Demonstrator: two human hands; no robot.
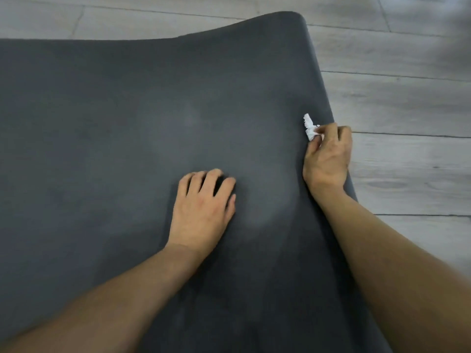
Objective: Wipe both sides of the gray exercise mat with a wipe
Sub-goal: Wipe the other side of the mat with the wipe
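A dark gray exercise mat [114, 128] lies flat on the floor and fills most of the view. Its far right corner is rounded. My left hand [204, 207] rests palm down on the mat's middle, fingers spread and slightly bent. My right hand [328, 156] sits at the mat's right edge and pinches a small crumpled white wipe [310, 128] between thumb and fingers, with the wipe against the mat's surface. Faint lighter smears show on the mat between the two hands.
Pale gray wood-plank floor [407, 103] surrounds the mat on the far side and on the right. A blurred dark shape [456, 39] sits at the top right corner.
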